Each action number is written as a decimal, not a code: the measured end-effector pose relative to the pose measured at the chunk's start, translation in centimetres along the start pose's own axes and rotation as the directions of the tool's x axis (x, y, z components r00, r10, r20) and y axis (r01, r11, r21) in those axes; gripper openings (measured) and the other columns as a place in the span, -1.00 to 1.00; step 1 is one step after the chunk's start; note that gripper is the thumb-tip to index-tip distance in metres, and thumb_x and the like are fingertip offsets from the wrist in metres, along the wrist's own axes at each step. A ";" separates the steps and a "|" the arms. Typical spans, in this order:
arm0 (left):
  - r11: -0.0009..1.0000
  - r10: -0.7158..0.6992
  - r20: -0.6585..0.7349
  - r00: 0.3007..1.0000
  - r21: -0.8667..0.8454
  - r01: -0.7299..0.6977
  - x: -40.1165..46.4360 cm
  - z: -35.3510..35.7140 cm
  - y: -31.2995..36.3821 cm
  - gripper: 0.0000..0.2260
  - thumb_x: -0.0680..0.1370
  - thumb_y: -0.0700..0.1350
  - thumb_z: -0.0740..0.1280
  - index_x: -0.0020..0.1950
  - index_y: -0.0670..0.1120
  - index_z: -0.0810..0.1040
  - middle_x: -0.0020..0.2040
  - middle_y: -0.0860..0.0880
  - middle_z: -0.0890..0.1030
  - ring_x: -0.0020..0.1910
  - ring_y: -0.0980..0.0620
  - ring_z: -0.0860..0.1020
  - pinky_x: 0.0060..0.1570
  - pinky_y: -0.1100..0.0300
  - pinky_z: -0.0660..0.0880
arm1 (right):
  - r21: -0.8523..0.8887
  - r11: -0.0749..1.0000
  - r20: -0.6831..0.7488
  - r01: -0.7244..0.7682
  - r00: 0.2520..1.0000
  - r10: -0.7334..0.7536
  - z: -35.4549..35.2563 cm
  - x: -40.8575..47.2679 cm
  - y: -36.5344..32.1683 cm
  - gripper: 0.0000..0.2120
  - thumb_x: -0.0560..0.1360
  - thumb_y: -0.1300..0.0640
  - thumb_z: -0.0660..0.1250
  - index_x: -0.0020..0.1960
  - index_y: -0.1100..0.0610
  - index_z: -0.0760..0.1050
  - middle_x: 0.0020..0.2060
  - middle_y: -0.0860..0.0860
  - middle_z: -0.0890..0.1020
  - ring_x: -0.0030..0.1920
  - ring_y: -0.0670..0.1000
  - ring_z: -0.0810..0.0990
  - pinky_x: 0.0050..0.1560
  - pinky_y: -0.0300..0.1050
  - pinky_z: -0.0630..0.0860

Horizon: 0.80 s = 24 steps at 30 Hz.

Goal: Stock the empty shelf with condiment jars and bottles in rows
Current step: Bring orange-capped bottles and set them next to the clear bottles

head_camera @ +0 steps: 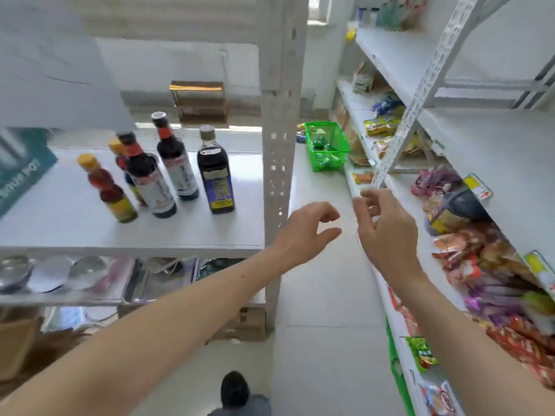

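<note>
- Shelf [75,205], left of aisle: five condiment bottles [168,169] upright, long axes vertical, clustered toward its right half; remainder bare.
- Left hand [303,229]: fingers loosely curled, holding nothing; nearer the bottles, which stand to its left.
- Right hand [387,226]: fingers relaxed, holding nothing, beside the right-hand shelving.
- Green basket [339,139], on the floor ahead of both hands: small green packets inside; likely next source.

forearms bare, sleeveless; black shoe [235,388]; grey trouser leg [246,407]
</note>
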State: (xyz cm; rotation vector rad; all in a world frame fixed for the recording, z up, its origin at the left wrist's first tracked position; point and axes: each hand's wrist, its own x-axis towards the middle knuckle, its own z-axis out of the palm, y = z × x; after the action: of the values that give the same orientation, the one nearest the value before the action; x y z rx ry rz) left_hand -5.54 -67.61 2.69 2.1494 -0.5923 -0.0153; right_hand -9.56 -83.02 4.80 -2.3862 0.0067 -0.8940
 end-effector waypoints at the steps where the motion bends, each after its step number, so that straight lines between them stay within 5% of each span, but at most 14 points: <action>1: 1.000 -0.009 -0.011 1.000 0.027 0.009 -0.9 -1.6 -1.0 -0.78 0.51 -0.07 0.41 0.13 -0.06 0.55 0.08 0.03 0.61 0.09 0.09 0.55 0.11 0.06 0.50 | 0.026 0.999 -0.003 0.040 0.999 -0.040 1.2 -0.2 -1.4 -0.80 0.56 0.03 0.28 0.06 0.15 0.52 -0.16 -0.03 0.64 -0.27 -0.06 0.58 -0.24 -0.15 0.44; 4: 0.995 -0.036 -0.066 0.997 0.091 0.042 -3.4 -6.5 -3.9 -0.79 0.51 -0.05 0.40 0.12 -0.03 0.55 0.06 0.04 0.61 0.08 0.08 0.55 0.10 0.04 0.50 | 0.108 0.984 -0.014 0.144 0.990 -0.143 4.4 -0.6 -6.1 -0.79 0.56 0.02 0.26 0.02 0.16 0.52 -0.18 -0.02 0.62 -0.28 -0.12 0.52 -0.28 -0.27 0.29; 16: 0.985 -0.064 -0.205 0.977 0.142 0.095 -10.5 -24.9 -17.3 -0.78 0.52 -0.06 0.40 0.14 -0.05 0.55 0.06 0.05 0.59 0.04 0.10 0.55 0.07 0.06 0.54 | 0.225 0.924 0.096 0.308 0.937 -0.335 19.4 -0.2 -25.3 -0.78 0.56 -0.02 0.23 -0.04 0.11 0.55 -0.17 -0.06 0.58 -0.29 -0.06 0.56 -0.33 -0.04 0.51; 24: 0.961 -0.170 -0.345 0.923 0.149 0.232 -12.3 -33.1 -24.2 -0.70 0.47 -0.02 0.45 0.14 -0.08 0.52 0.05 -0.02 0.56 0.00 0.04 0.54 0.03 0.16 0.52 | 0.102 0.908 0.338 0.407 0.844 -0.417 27.7 2.7 -32.0 -0.84 0.51 0.04 0.36 0.01 0.12 0.59 0.00 -0.02 0.60 -0.01 0.04 0.59 -0.13 -0.07 0.54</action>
State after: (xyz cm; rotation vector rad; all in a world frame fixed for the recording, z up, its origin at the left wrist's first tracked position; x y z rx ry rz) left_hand 0.76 -25.24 1.95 2.3203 -0.1803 0.2935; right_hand 3.13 -42.54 6.51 -2.5334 -0.6815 -0.6204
